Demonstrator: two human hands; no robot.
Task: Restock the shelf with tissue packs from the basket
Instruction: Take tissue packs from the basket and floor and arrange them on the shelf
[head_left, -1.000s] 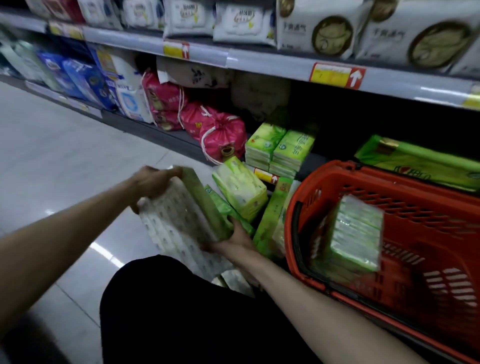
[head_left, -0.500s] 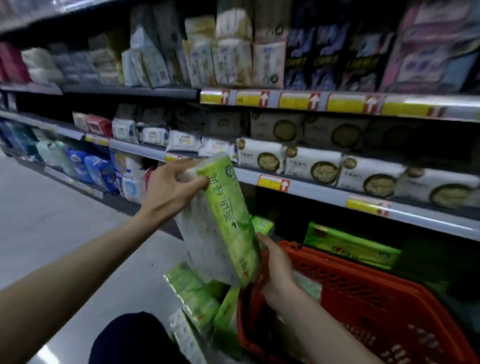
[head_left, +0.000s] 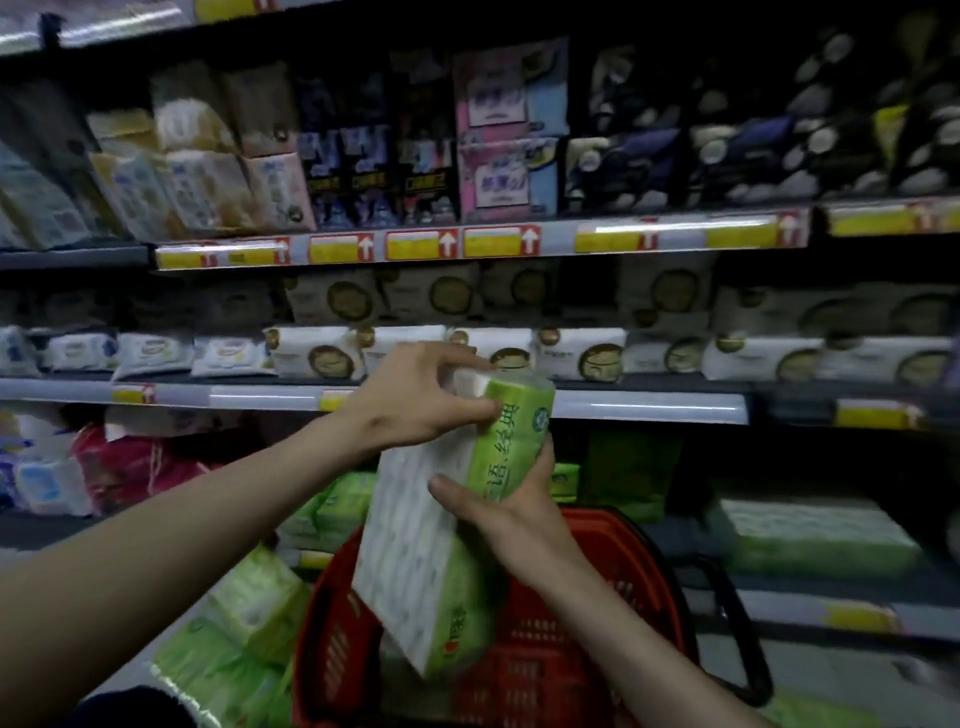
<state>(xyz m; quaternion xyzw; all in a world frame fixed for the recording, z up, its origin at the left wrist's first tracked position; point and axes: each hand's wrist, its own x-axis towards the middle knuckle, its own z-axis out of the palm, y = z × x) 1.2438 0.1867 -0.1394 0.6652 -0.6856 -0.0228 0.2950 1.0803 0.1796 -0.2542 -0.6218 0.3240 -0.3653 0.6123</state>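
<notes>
Head view: fingers (head_left: 457, 358) of left hand (head_left: 415, 397) and right hand (head_left: 514, 514) clasp tissue pack (head_left: 410, 535).

green-white tissue pack (head_left: 441, 525) tilted above red basket (head_left: 524, 665)

Glossy plastic wrap on tissue pack (head_left: 415, 545); plastic mesh basket (head_left: 524, 670)

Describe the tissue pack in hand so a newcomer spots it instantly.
Find the red basket at bottom centre. Above it, the left hand and right hand grip one tilted tissue pack. Unlike the green packs lying nearby, it is airborne, white-faced, green-sided.
</notes>
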